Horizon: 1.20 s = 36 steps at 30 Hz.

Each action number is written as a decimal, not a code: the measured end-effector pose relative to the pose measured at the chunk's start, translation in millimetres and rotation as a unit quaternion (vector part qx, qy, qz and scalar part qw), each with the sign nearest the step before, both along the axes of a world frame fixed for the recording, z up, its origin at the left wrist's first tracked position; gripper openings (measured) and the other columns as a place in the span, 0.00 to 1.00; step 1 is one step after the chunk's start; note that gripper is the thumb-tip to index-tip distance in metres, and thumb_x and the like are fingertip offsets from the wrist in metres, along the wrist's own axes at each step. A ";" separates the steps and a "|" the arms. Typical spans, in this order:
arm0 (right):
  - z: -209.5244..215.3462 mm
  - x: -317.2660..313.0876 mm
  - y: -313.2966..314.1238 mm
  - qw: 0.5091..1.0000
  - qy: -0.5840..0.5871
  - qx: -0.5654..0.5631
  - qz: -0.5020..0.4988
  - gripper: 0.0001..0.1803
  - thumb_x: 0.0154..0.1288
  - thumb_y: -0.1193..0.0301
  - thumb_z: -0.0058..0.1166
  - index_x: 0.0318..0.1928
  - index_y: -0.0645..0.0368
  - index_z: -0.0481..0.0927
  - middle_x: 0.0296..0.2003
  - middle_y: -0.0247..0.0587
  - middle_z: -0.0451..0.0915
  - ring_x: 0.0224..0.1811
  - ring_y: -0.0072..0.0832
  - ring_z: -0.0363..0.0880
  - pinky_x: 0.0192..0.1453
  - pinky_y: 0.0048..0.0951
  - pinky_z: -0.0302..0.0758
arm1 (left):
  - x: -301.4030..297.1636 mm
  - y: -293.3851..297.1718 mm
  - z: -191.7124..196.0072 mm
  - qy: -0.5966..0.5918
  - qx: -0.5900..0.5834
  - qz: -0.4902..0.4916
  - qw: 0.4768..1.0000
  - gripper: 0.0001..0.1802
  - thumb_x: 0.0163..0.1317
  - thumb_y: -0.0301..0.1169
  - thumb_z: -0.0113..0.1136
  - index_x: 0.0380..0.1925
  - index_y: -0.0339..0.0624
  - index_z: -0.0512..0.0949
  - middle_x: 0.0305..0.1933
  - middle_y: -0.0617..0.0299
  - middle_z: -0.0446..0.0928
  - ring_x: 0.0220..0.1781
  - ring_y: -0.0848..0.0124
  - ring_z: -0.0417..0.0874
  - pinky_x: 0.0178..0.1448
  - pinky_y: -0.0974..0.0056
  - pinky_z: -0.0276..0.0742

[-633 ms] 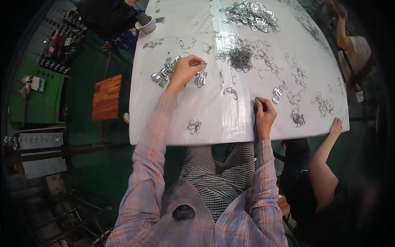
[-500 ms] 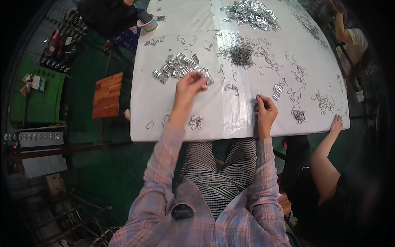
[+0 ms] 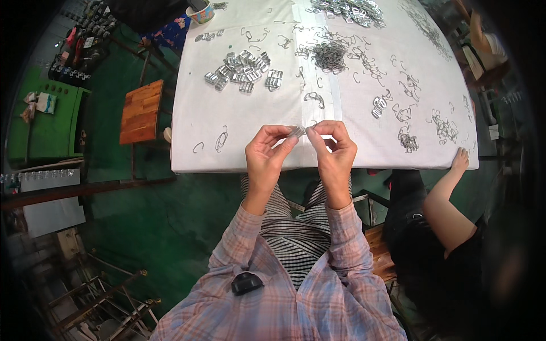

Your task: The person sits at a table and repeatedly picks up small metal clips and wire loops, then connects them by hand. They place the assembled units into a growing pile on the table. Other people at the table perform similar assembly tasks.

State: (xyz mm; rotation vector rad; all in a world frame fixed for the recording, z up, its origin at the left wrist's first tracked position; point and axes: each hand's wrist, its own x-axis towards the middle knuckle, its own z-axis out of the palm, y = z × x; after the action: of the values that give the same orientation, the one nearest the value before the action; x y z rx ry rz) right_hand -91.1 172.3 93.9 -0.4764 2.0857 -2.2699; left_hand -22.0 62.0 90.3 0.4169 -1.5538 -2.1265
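Over the near edge of the table, my two hands meet fingertip to fingertip. My left hand pinches a small silver metal buckle between thumb and fingers. Against its right end, my right hand pinches a thin wire hook, mostly hidden by the fingers. Beyond my left hand lies a loose heap of shiny slotted metal buckles, with one buckle group slightly apart on its right. A tangled pile of wire hooks sits farther off, and a few linked pieces rest just beyond my fingers.
White cloth covers the table. A large buckle heap lies at the far side; small hook clusters are scattered at right. A co-worker's hand rests on the right edge. A wooden stool stands left, a patterned tub far left.
My left hand has come back from the buckle heap with a buckle. My right hand has moved left to meet it. The view has shifted slightly.
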 end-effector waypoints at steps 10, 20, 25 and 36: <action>-4.6 6.0 10.3 0.997 0.024 -0.076 -0.017 0.03 0.59 0.81 0.62 0.32 0.64 0.80 0.36 0.38 0.79 0.36 0.21 0.77 0.41 0.21 0.74 | 5.0 19.3 3.1 -0.037 0.183 -0.018 0.982 0.09 0.65 0.22 0.55 0.44 0.38 0.72 0.45 0.55 0.79 0.48 0.67 0.82 0.54 0.61 0.82; -3.7 31.4 73.4 0.997 -0.065 -0.040 0.022 0.02 0.64 0.83 0.54 0.35 0.67 0.75 0.36 0.40 0.82 0.39 0.20 0.79 0.45 0.20 0.75 | -45.9 -50.4 -28.7 -0.123 -0.188 0.004 0.974 0.11 0.64 0.29 0.60 0.42 0.33 0.81 0.42 0.54 0.82 0.43 0.68 0.83 0.47 0.65 0.80; -16.2 57.4 93.5 0.995 -0.087 -0.011 0.055 0.02 0.63 0.83 0.53 0.33 0.66 0.75 0.36 0.40 0.81 0.39 0.20 0.78 0.44 0.20 0.74 | -114.0 -113.4 -80.6 -0.207 -0.462 0.128 0.853 0.16 0.52 0.37 0.70 0.33 0.34 0.81 0.34 0.51 0.80 0.35 0.58 0.81 0.46 0.58 0.75; -11.1 61.6 89.4 0.995 -0.065 0.043 0.060 0.02 0.61 0.81 0.58 0.32 0.67 0.78 0.31 0.37 0.82 0.33 0.18 0.78 0.39 0.21 0.75 | -100.6 -104.7 -57.5 -0.187 -0.353 0.138 0.906 0.12 0.49 0.29 0.72 0.28 0.33 0.80 0.23 0.56 0.80 0.25 0.69 0.80 0.32 0.65 0.74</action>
State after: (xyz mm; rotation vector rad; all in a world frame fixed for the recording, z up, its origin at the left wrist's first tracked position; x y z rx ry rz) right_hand -29.5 261.6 82.9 -0.4256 2.0232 -2.0776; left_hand -122.6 -42.7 32.8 0.7485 -2.1859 -1.1906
